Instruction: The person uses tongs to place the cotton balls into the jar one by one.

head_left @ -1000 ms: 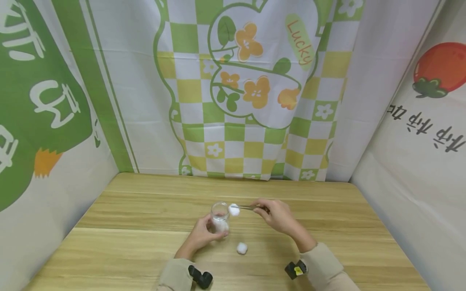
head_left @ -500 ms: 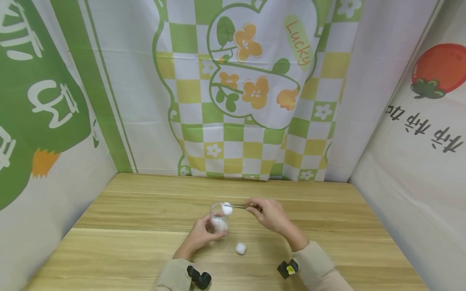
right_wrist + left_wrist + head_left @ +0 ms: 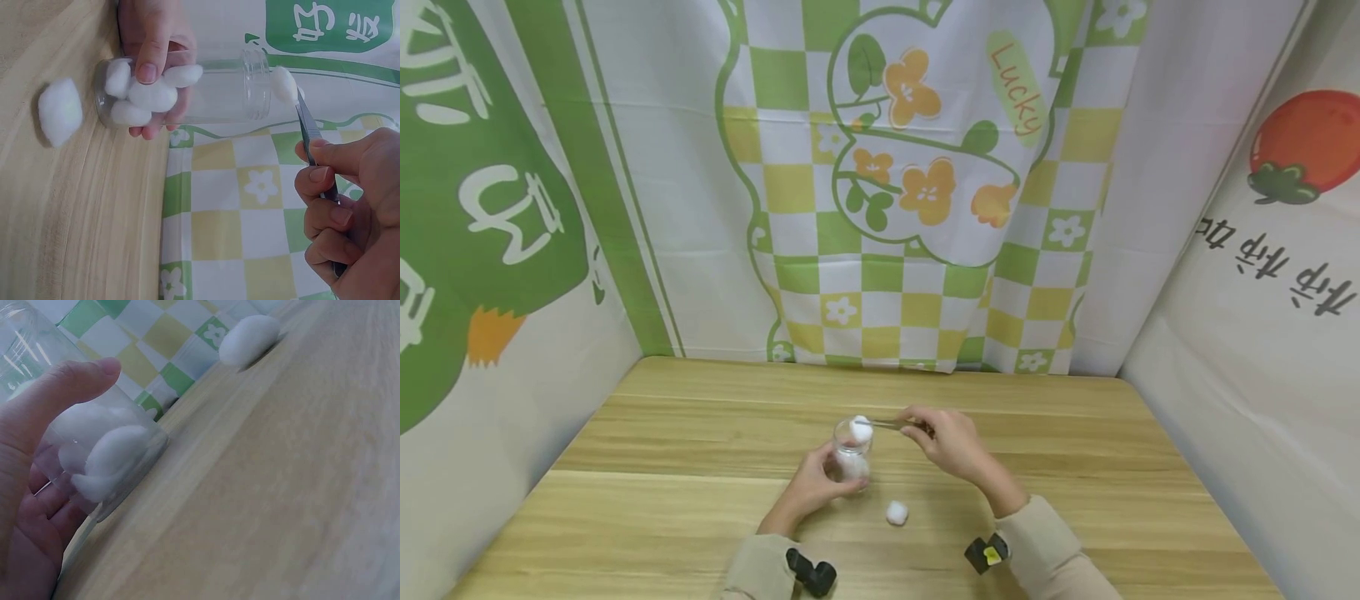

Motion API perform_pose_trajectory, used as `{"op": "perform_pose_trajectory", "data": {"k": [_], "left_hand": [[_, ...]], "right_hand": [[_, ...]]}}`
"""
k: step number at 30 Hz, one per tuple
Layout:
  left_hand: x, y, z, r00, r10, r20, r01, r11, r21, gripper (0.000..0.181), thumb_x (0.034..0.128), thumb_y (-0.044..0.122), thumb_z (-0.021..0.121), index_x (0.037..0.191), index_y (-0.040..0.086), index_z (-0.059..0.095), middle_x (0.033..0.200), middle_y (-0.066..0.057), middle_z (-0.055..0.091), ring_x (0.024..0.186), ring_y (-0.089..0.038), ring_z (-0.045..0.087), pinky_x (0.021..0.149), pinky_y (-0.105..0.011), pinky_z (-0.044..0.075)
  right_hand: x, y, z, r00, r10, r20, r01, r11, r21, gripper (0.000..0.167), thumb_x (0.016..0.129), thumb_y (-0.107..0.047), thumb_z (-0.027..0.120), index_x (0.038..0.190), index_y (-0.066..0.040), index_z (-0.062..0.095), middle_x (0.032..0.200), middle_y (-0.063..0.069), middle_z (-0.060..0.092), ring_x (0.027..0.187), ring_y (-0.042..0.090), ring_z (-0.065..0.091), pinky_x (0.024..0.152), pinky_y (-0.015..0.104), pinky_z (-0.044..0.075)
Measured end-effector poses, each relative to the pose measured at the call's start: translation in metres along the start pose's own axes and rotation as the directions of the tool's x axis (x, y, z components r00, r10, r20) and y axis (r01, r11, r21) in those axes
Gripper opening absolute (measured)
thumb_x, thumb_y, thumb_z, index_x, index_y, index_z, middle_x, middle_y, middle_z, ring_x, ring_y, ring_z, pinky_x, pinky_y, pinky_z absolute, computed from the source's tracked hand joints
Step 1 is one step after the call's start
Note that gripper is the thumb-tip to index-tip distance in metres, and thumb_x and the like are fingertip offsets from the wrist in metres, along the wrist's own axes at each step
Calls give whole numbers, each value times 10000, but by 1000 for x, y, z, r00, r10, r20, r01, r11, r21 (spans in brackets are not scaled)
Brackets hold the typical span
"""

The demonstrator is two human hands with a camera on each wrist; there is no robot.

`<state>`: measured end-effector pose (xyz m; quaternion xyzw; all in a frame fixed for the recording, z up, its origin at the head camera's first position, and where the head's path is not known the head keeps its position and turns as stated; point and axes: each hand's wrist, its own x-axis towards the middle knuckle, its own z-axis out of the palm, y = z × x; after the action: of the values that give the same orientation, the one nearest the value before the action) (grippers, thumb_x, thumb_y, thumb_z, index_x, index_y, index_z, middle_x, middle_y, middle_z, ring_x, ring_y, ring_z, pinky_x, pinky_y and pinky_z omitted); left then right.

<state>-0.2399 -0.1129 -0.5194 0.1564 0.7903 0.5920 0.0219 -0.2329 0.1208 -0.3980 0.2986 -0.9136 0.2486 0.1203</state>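
Observation:
My left hand (image 3: 817,482) grips a clear glass jar (image 3: 219,94) that stands upright on the table, thumb on one side and fingers round the other. Several white cotton balls (image 3: 153,95) lie in the lower part of the jar. With my right hand (image 3: 953,443) I hold metal tweezers (image 3: 307,128), and their tips pinch one cotton ball (image 3: 284,85). In the right wrist view that ball is just above the jar's open mouth, apart from the rim. Another cotton ball (image 3: 897,512) lies on the table in front of the jar, also seen in the left wrist view.
The wooden table (image 3: 700,433) runs back to a checked green and yellow curtain (image 3: 917,317). White printed cloths hang at the left and right sides. Black camera mounts (image 3: 811,572) sit at both wrists.
My right hand has moved left, bringing the tweezers and their cotton ball from beside the jar to over its mouth. My left hand and the jar stay in place.

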Motion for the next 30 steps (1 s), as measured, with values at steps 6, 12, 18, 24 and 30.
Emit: {"op": "perform_pose_trajectory", "data": {"k": [6, 12, 18, 24, 30], "left_hand": [[-1, 1, 0, 1000, -15, -1, 15, 1000, 16, 578, 735, 149, 827, 1243, 28, 577, 1194, -193, 663, 1029, -147, 627, 855, -185, 486], [-2, 2, -1, 1000, -16, 4, 15, 999, 37, 579, 736, 199, 833, 1251, 109, 584, 1222, -146, 660, 1090, -223, 612, 921, -302, 464], [-3, 2, -1, 1000, -7, 9, 7, 1000, 28, 567, 738, 194, 831, 1245, 130, 585, 1260, -148, 644, 1145, -283, 599, 970, -368, 447], [-2, 2, -1, 1000, -5, 5, 5, 999, 32, 560, 737, 193, 832, 1239, 150, 589, 1250, -140, 650, 1114, -231, 606, 926, -265, 453], [-2, 2, -1, 1000, -2, 16, 2, 1000, 30, 560, 741, 192, 830, 1244, 151, 586, 1247, -140, 649, 1099, -197, 604, 927, -257, 449]], "right_hand": [[1, 0, 4, 998, 35, 56, -36, 999, 30, 172, 931, -193, 621, 1077, -130, 686, 745, -3, 685, 617, -14, 490, 540, 138, 364], [-1, 1, 5, 994, 58, 89, -63, 996, 57, 199, 933, -182, 617, 1113, -119, 675, 831, 33, 731, 686, 52, 588, 590, 150, 415], [-3, 2, 4, 995, 46, 94, -54, 995, 81, 199, 937, -179, 612, 1113, -111, 673, 820, 40, 729, 662, 20, 557, 580, 143, 408], [-5, 3, 2, 994, 46, 96, -55, 994, 90, 196, 938, -178, 611, 1111, -112, 675, 801, 46, 723, 633, -10, 502, 561, 144, 393], [-7, 4, 0, 994, 64, 88, -71, 994, 80, 204, 934, -183, 618, 1118, -115, 677, 774, 22, 699, 637, -14, 495, 565, 145, 394]]}}
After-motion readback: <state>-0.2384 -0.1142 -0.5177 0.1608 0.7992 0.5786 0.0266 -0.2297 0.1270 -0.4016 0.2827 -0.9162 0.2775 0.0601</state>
